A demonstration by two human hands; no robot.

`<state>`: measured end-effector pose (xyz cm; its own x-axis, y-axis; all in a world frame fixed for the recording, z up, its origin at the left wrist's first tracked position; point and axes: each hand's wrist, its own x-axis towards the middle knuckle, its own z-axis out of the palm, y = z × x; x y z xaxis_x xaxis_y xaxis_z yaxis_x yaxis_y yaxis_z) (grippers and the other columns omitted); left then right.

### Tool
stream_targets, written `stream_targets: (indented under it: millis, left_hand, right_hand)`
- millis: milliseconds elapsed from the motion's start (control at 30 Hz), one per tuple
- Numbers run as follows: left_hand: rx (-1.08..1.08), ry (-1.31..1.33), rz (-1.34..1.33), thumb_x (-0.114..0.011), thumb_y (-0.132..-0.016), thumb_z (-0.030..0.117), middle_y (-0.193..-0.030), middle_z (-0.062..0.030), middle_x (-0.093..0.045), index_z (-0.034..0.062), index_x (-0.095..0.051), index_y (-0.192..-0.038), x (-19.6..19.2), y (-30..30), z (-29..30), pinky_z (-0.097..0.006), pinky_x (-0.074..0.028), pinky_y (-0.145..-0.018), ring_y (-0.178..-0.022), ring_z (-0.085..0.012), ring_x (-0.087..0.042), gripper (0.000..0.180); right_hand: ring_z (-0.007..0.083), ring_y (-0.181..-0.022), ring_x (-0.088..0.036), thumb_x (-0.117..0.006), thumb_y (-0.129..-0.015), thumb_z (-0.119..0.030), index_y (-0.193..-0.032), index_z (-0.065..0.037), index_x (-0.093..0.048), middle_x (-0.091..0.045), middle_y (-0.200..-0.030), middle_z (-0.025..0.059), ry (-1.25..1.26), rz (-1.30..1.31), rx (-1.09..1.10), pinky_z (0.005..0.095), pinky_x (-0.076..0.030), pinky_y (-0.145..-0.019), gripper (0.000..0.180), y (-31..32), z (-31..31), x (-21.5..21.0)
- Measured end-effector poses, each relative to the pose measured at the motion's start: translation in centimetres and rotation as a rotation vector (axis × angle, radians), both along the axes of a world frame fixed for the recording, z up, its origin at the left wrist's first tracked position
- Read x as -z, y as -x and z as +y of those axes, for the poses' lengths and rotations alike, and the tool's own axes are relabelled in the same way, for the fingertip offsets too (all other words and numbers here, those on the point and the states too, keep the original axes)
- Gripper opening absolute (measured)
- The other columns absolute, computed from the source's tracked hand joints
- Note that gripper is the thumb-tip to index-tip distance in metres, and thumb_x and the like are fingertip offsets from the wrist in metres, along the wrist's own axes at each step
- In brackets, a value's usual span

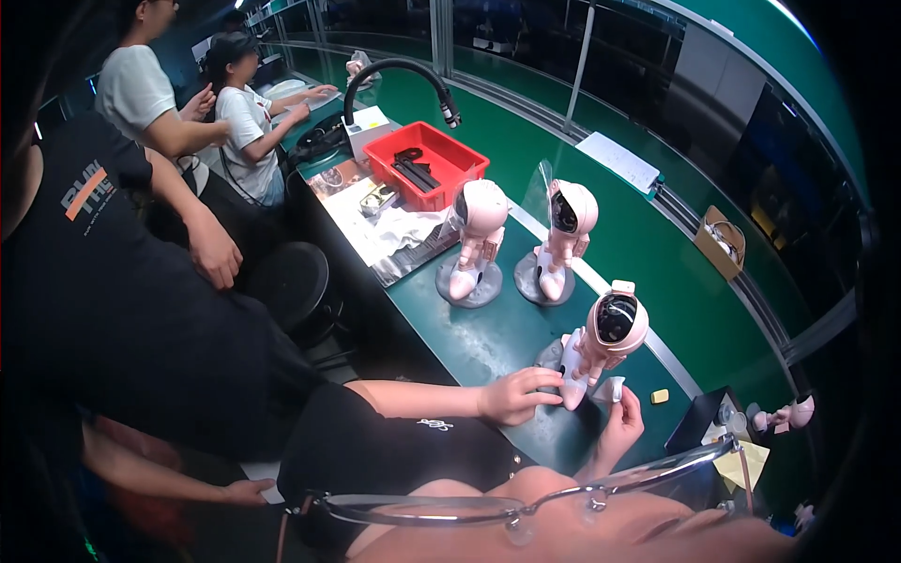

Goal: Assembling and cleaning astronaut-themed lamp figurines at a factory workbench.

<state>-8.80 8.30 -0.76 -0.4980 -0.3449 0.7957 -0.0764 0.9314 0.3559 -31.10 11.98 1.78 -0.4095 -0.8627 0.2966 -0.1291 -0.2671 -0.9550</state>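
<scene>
A pink astronaut figure (605, 338) with a dark visor stands on a grey base (549, 357) near the front edge of the green bench (657, 272). My left hand (514, 394) grips the figure's lower leg and base from the left. Just to the right of the figure's feet, my right hand (624, 424) pinches a small white piece (615, 388) between its fingertips. The figure leans slightly toward my left hand.
Two more pink astronaut figures (474, 246) (561, 239) stand on grey bases farther back. Behind them are a red bin (462, 161) with black parts, a black gooseneck arm (404, 70), and white cloths. A yellow block (660, 396), a dark tablet (694, 422) and a cardboard box (721, 242) lie right. Other people sit left.
</scene>
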Motion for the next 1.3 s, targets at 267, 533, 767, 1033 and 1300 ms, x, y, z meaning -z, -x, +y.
stream_targets:
  millis: [267, 533, 767, 1033, 1300]
  left_hand:
    - [-0.015, -0.033, -0.006, -0.056, -0.06, -0.006, -0.123, -0.0181, -0.047, 0.0042, -0.055, -0.111, -0.1, -0.1, 0.2, -0.046, -0.044, -0.09, -0.113, -0.0378, -0.049, 0.052]
    - [0.001, -0.098, -0.006, -0.058, -0.062, -0.004, -0.122, -0.0176, -0.048, 0.0051, -0.056, -0.112, -0.5, 0.2, 0.0, -0.046, -0.042, -0.092, -0.114, -0.0374, -0.049, 0.05]
    - [-0.196, -0.545, 0.127, -0.07, -0.072, 0.019, -0.131, -0.021, -0.038, -0.0015, -0.035, -0.13, -2.3, 0.9, -2.8, -0.042, -0.034, -0.102, -0.122, -0.0358, -0.039, 0.07]
    - [-0.023, -0.768, 0.075, -0.085, -0.057, 0.035, -0.134, -0.0184, -0.034, 0.0031, -0.029, -0.136, -4.3, 3.3, -6.4, -0.042, -0.031, -0.104, -0.127, -0.0324, -0.035, 0.102]
    - [0.107, -0.867, 0.121, -0.087, -0.052, 0.029, -0.123, -0.0136, -0.047, 0.0025, -0.036, -0.13, -4.0, 3.1, -6.7, -0.039, -0.036, -0.099, -0.116, -0.0264, -0.047, 0.098]
  right_hand:
    - [0.0181, -0.095, -0.058, -0.049, -0.082, 0.01, -0.101, 0.009, -0.061, -0.06, -0.105, 0.0126, -0.01, 0.0, 0.007, 0.0279, -0.046, -0.085, 0.023, 0.0, 0.1, 0.0]
    - [0.0177, -0.095, -0.058, -0.05, -0.081, 0.01, -0.099, 0.009, -0.062, -0.06, -0.104, 0.0126, 0.011, -0.023, 0.047, 0.0281, -0.045, -0.085, 0.022, 0.3, 0.5, -0.2]
    - [0.0182, -0.095, -0.058, -0.053, -0.081, 0.008, -0.097, 0.009, -0.063, -0.061, -0.103, 0.0135, -0.008, -0.027, 0.043, 0.0275, -0.046, -0.084, 0.019, -0.2, 0.0, -0.2]
    - [0.0175, -0.095, -0.058, -0.052, -0.081, 0.009, -0.098, 0.008, -0.063, -0.061, -0.103, 0.0127, -0.064, -0.057, 0.084, 0.0262, -0.045, -0.084, 0.019, 0.2, 0.0, 0.0]
    - [0.0181, -0.095, -0.059, -0.051, -0.08, 0.009, -0.096, 0.007, -0.064, -0.062, -0.102, 0.013, -0.113, -0.004, 0.086, 0.0265, -0.045, -0.084, 0.02, 0.1, 0.0, 0.2]
